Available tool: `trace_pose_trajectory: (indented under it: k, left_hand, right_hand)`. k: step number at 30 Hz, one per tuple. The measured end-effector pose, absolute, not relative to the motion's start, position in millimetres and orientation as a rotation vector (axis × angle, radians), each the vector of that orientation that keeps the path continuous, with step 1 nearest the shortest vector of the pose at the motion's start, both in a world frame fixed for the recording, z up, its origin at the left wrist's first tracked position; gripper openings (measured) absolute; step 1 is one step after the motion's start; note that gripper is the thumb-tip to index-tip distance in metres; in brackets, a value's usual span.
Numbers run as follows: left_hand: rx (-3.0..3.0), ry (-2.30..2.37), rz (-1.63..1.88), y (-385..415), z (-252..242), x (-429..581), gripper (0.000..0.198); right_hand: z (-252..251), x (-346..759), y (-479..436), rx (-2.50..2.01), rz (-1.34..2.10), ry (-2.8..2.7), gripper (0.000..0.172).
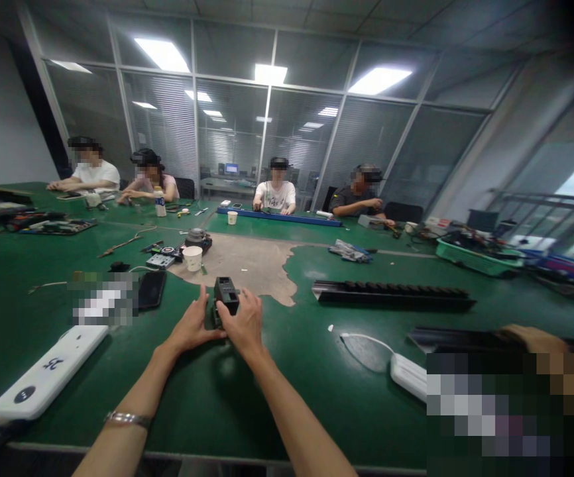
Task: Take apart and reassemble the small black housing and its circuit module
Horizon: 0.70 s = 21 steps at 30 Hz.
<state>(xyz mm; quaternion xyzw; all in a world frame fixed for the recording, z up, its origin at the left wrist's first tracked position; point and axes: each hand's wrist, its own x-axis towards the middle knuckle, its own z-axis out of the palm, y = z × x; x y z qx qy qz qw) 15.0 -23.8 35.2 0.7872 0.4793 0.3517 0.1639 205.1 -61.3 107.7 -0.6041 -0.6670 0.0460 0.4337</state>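
A small black boxy device [226, 295] stands upright on the green table [277, 391], just in front of a worn bare patch. My left hand [193, 326] presses against its left side, fingers closed round its lower part. My right hand [243, 323] wraps its right side, thumb and fingers against the casing. Both hands grip it together. A metal bracelet [128, 418] sits on my left wrist.
A white paper cup [192, 258] and small parts lie behind the device. A black phone [150, 289] and a white power strip [48, 373] lie left. A long black rail [391, 294] and white charger [409, 374] lie right. Other people sit at the far edge; another person's hand [533, 338] is at right.
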Motion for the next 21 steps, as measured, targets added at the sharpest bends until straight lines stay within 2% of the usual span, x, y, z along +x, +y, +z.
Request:
trace_pose_trajectory:
  k: [3,8,17,21]
  left_hand:
    - [2.275,1.372,0.912,-25,39,16,0.145]
    - [2.284,1.356,0.88,-24,41,15,0.143]
    - [2.35,1.373,0.781,-24,46,17,0.117]
    - [2.354,1.382,0.802,-25,46,17,0.114]
  right_hand:
    - [107,231,-57,-1.514,0.049,-1.632,0.045]
    - [86,266,-56,-1.656,-0.018,-1.598,0.04]
    - [71,276,-62,-1.76,0.014,-1.607,0.04]
    - [71,279,-66,-1.789,0.007,-1.632,0.045]
